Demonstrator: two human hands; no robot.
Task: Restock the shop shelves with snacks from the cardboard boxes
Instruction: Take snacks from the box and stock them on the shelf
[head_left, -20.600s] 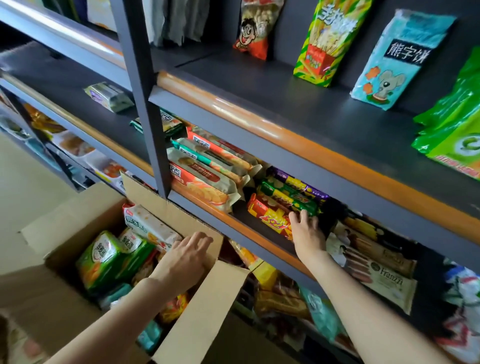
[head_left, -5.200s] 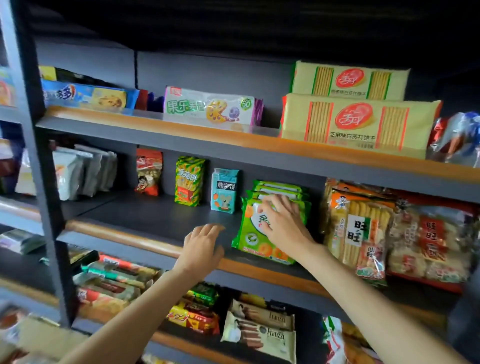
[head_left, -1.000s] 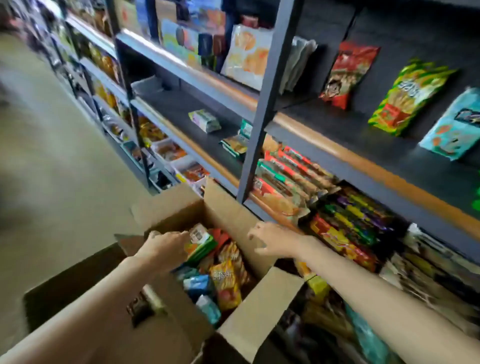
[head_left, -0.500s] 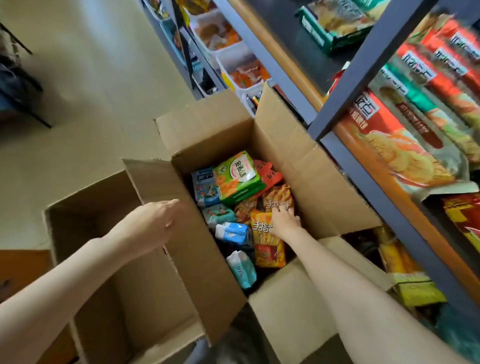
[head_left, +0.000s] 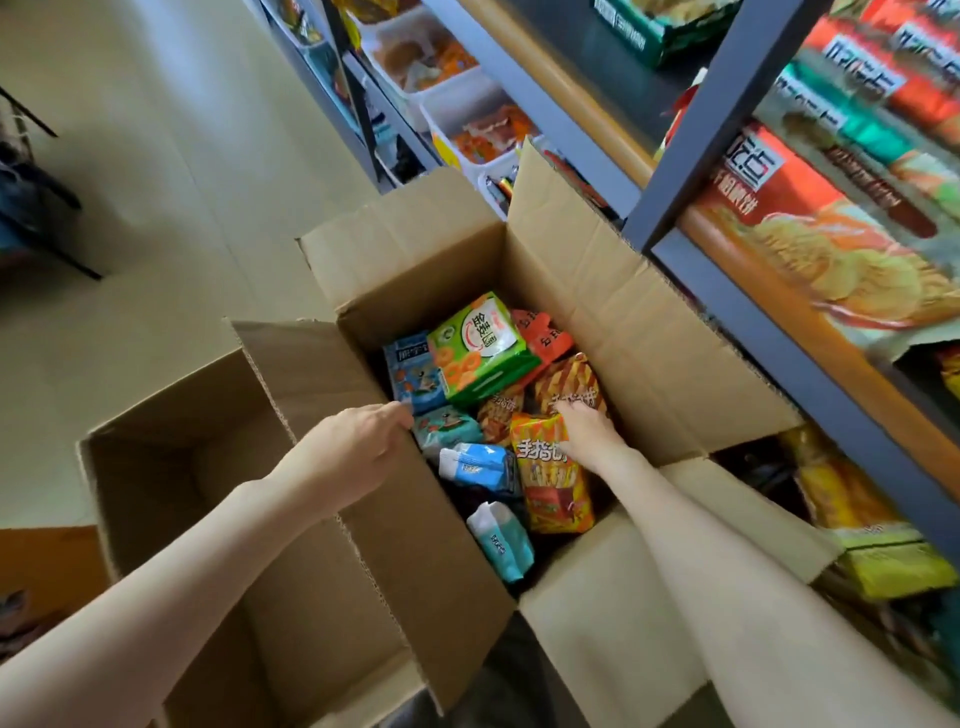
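Snacks fill the open cardboard box on the floor. Left hand, fingers loosely curled, rests on its near-left flap; right hand pinches the orange stick-snack bag. Picking step: next, lift it toward the shelves on the right.

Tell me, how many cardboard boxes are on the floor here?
2. The open box full of snacks stands against the shelves, with both hands reaching in. A second cardboard box, seemingly empty, sits to its left. Others may lie out of view.
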